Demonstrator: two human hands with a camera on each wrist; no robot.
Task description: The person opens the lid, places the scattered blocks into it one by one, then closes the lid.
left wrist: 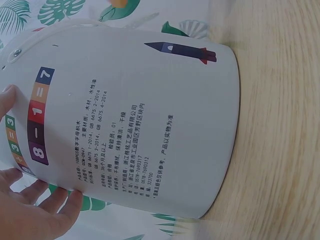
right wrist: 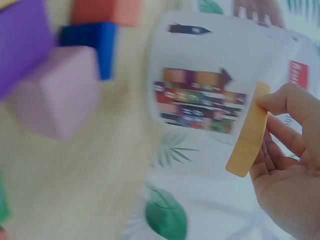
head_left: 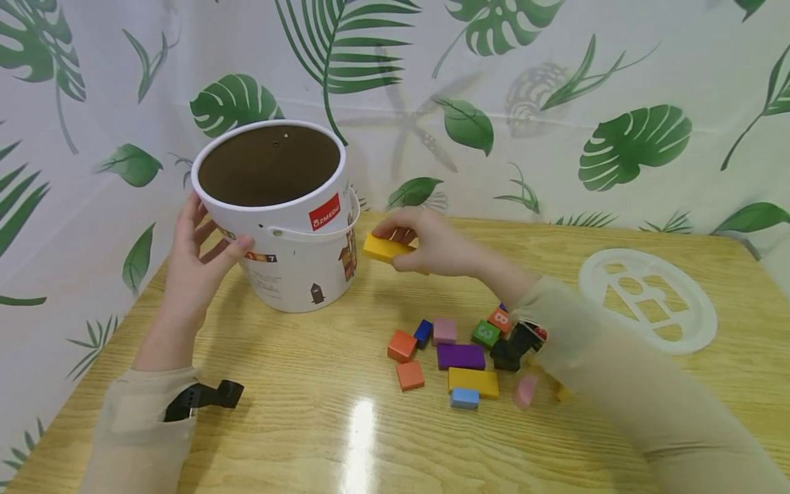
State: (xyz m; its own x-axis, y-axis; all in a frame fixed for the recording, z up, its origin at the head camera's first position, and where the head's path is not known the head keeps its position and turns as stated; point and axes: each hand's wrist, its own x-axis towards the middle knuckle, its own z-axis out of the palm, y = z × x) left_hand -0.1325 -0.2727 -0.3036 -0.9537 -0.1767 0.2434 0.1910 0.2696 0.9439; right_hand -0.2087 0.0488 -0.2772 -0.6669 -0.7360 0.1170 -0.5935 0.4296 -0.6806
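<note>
A white bucket with a printed side and a white handle stands upright on the table, its dark inside showing no contents. My left hand holds the bucket's left side, thumb on the front below the rim and fingers spread round the side. In the left wrist view, fingertips touch its printed wall. My right hand pinches a yellow block between thumb and fingers, just right of the bucket and below rim height. The right wrist view shows the same yellow block upright against the bucket behind it.
Several coloured blocks lie in the middle of the table, among them a purple block, a pink block and a light blue block. A white oval board with cut-out shapes lies at the right. Leaf-patterned cloth hangs behind.
</note>
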